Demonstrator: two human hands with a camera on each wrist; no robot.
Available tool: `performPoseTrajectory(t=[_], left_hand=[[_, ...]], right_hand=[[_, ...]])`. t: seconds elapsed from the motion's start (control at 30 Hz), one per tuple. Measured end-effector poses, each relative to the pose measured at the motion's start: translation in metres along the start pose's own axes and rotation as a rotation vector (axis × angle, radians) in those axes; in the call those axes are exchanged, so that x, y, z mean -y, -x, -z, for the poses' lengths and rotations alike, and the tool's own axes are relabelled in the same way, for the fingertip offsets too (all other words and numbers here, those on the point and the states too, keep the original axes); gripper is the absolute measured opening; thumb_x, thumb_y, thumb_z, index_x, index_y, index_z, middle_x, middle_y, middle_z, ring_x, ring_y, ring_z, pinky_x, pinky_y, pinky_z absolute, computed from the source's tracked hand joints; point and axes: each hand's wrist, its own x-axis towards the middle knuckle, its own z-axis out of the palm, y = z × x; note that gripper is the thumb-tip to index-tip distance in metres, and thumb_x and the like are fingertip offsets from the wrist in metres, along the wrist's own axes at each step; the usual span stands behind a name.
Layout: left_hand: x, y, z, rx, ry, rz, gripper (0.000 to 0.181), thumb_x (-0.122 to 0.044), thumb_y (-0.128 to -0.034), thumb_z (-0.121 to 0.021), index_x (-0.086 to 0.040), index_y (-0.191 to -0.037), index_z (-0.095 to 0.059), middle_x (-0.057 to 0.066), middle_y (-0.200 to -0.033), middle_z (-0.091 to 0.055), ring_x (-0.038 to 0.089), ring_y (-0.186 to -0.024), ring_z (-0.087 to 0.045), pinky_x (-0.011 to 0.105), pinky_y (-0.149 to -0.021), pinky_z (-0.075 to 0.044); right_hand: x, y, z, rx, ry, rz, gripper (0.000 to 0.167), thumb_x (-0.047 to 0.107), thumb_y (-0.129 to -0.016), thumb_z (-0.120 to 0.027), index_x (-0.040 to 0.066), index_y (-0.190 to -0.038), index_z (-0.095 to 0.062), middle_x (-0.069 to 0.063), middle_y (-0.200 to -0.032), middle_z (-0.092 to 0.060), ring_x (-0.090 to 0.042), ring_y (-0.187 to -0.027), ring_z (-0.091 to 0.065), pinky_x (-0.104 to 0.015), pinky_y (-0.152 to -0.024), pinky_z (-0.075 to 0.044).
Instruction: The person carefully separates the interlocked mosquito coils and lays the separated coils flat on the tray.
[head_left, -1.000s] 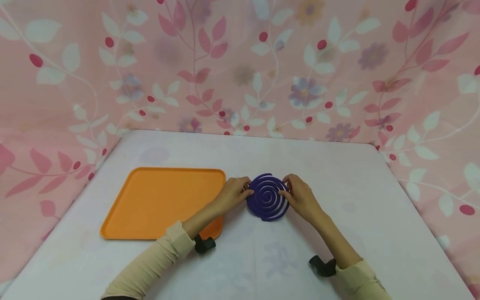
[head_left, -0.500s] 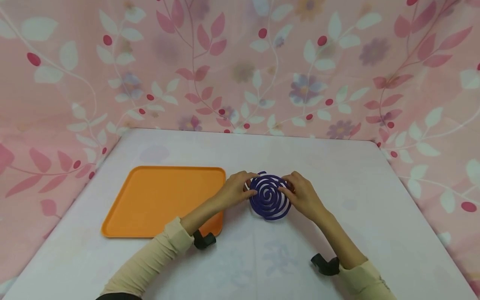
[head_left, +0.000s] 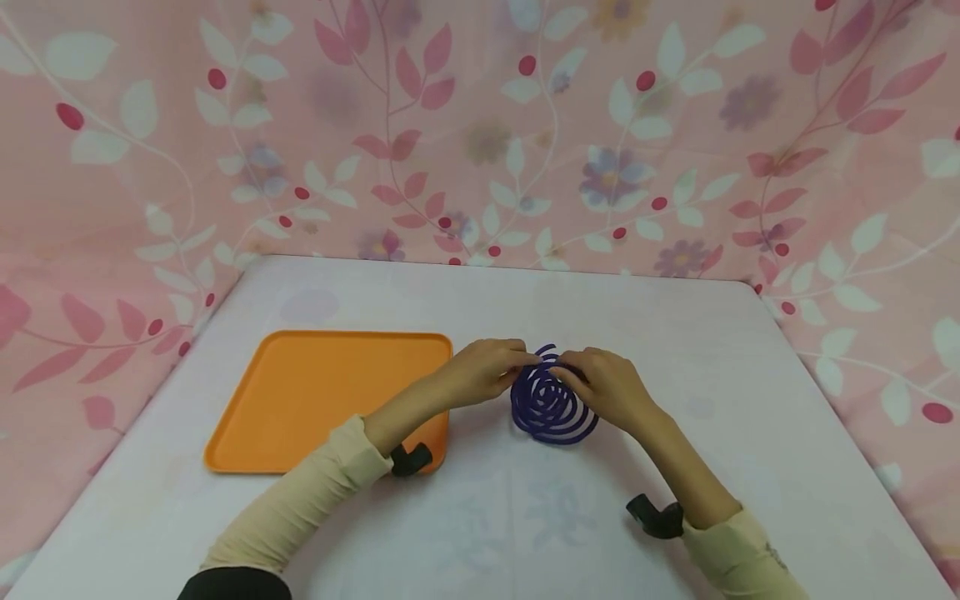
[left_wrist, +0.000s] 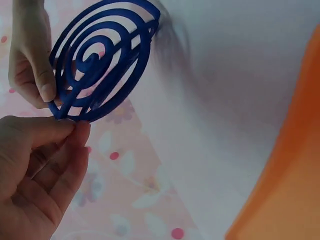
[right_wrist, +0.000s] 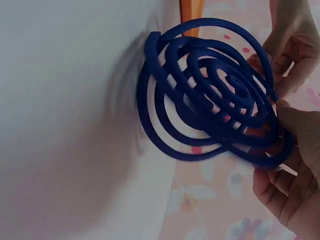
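Note:
A dark blue mosquito coil is held above the white table, and two overlapping spirals show in the right wrist view, spread apart from each other. My left hand pinches the coil's edge between thumb and fingertip, at the bottom of the spiral in the left wrist view. On the other side, my right hand grips the rim, thumb on top and fingers curled beneath. Both hands are close together near the far edge of the coil. Some of the right fingers are hidden behind the loops.
An orange tray lies flat on the white table, left of the coil and under my left forearm. Black wrist-worn devices sit at both wrists. Floral pink cloth hangs behind and at the sides.
The coil's loops have spread and tilted, and the two spirals look less aligned. My left hand has shifted right along the rim toward the right hand. The tray has stayed put.

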Motion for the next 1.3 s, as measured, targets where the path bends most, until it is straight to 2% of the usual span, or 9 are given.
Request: performPoseTrajectory(t=[0.17,0.37,0.47,0.6,0.77,0.87,0.93,1.1,1.3], left_hand=[[-0.007,-0.005,0.009,0.062,-0.088,-0.030,0.027,-0.015,-0.0828,-0.068,-0.017,-0.110,-0.068,-0.001,-0.096,-0.058,0.010,-0.080,-0.053,0.018,-0.067,-0.046],[-0.005,-0.016,0.018,0.062,-0.175,-0.159,0.020,-0.022,-0.0765,-0.073,-0.022,-0.097,-0.071,0.002,-0.118,-0.053,0.017,-0.112,-0.046,0.026,-0.093,-0.043],[-0.004,-0.022,0.020,0.089,-0.172,-0.206,0.017,-0.024,-0.0752,-0.072,-0.023,-0.093,-0.071,-0.001,-0.119,-0.057,0.017,-0.119,-0.045,0.029,-0.096,-0.042],[-0.006,-0.026,0.022,0.179,-0.136,-0.184,0.020,-0.023,-0.0767,-0.070,-0.022,-0.096,-0.070,-0.010,-0.105,-0.067,0.017,-0.123,-0.048,0.032,-0.099,-0.042],[-0.008,-0.029,0.025,0.273,-0.029,-0.112,0.014,-0.018,-0.0797,-0.069,-0.017,-0.094,-0.070,-0.007,-0.095,-0.070,0.012,-0.103,-0.060,0.026,-0.093,-0.045],[-0.007,-0.030,0.029,0.289,0.019,-0.099,0.011,-0.014,-0.0805,-0.068,-0.014,-0.091,-0.069,-0.005,-0.091,-0.069,0.006,-0.085,-0.062,0.018,-0.082,-0.047],[-0.006,-0.032,0.031,0.279,0.028,-0.100,0.009,-0.013,-0.0806,-0.068,-0.013,-0.090,-0.069,-0.005,-0.088,-0.069,0.005,-0.082,-0.061,0.016,-0.079,-0.048],[-0.001,-0.035,0.036,0.269,0.077,-0.095,0.007,-0.011,-0.0825,-0.066,-0.012,-0.089,-0.069,-0.005,-0.085,-0.069,0.005,-0.079,-0.061,0.015,-0.076,-0.048],[0.007,-0.034,0.033,0.287,0.175,-0.108,0.005,-0.013,-0.0838,-0.065,-0.011,-0.088,-0.067,-0.004,-0.080,-0.066,0.005,-0.072,-0.056,0.013,-0.071,-0.046]], right_hand=[[0.001,0.000,0.003,0.013,0.026,0.061,0.019,0.023,-0.085,-0.065,0.009,-0.097,-0.069,-0.003,-0.078,-0.066,-0.013,-0.066,-0.055,-0.027,-0.055,-0.045],[0.003,-0.003,0.008,0.076,-0.019,0.150,0.017,0.025,-0.084,-0.065,0.014,-0.096,-0.070,0.002,-0.082,-0.066,-0.007,-0.069,-0.055,-0.025,-0.059,-0.046],[0.002,-0.007,0.009,0.123,-0.100,0.170,0.013,0.024,-0.084,-0.065,0.014,-0.092,-0.070,0.003,-0.078,-0.066,-0.006,-0.068,-0.054,-0.023,-0.059,-0.044],[-0.002,-0.010,0.012,0.180,-0.253,0.181,0.010,0.016,-0.084,-0.065,0.011,-0.092,-0.070,0.002,-0.080,-0.069,-0.006,-0.073,-0.060,-0.024,-0.067,-0.049],[-0.009,-0.015,0.015,0.247,-0.415,0.193,0.013,0.013,-0.086,-0.063,0.009,-0.095,-0.070,0.001,-0.089,-0.070,-0.010,-0.083,-0.064,-0.025,-0.075,-0.051],[-0.013,-0.020,0.017,0.302,-0.504,0.167,0.013,0.013,-0.087,-0.061,0.008,-0.095,-0.070,-0.001,-0.089,-0.070,-0.012,-0.082,-0.063,-0.024,-0.075,-0.051],[-0.015,-0.024,0.019,0.329,-0.537,0.145,0.013,0.012,-0.087,-0.060,0.008,-0.094,-0.070,-0.002,-0.088,-0.070,-0.013,-0.081,-0.063,-0.023,-0.074,-0.050],[-0.018,-0.032,0.023,0.390,-0.553,0.156,0.014,0.010,-0.089,-0.057,0.006,-0.096,-0.069,-0.005,-0.092,-0.069,-0.017,-0.084,-0.062,-0.023,-0.076,-0.050],[-0.018,-0.036,0.022,0.444,-0.560,0.179,0.015,0.011,-0.088,-0.058,0.005,-0.096,-0.070,-0.006,-0.094,-0.070,-0.017,-0.087,-0.064,-0.024,-0.079,-0.051]])
